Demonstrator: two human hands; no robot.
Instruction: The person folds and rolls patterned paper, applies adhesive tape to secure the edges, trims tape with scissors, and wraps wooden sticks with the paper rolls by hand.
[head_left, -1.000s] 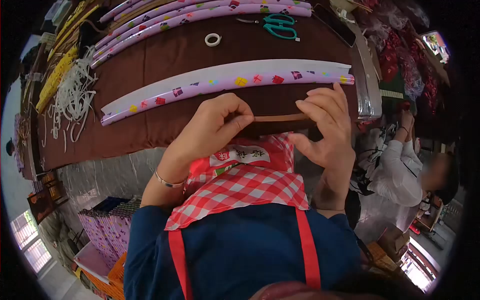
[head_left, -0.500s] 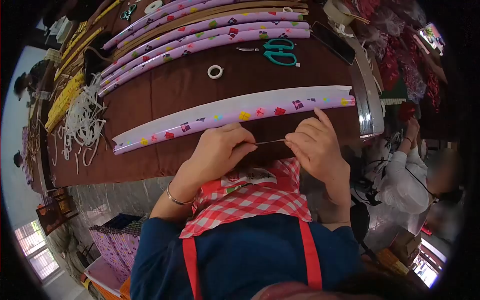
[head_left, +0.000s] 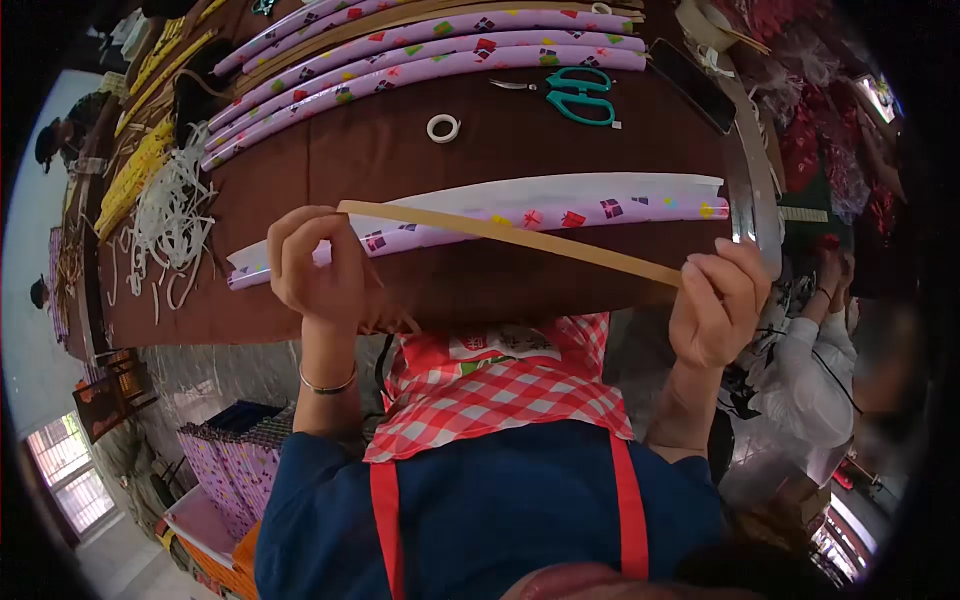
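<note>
A flat tan strip (head_left: 520,237) is stretched between my two hands above the table, slanting down to the right. My left hand (head_left: 320,262) pinches its left end, and my right hand (head_left: 722,305) pinches the right end. Behind the strip lies a lilac sheet of gift-patterned wrapping paper (head_left: 655,207), mostly rolled up, its white inner side (head_left: 580,190) showing along the far edge. The strip covers part of this roll. I cannot tell what the strip is made of.
Beyond the roll are a white tape ring (head_left: 443,128), teal-handled scissors (head_left: 582,97) and a dark phone (head_left: 692,85). Several finished lilac rolls (head_left: 450,62) lie at the back. Tangled white strips (head_left: 165,215) are at left. A person in white (head_left: 810,380) sits at right.
My hands have moved apart and the left one has risen. The strip, seen as a short thin edge before, now shows its broad tan face. The view has shifted slightly.
</note>
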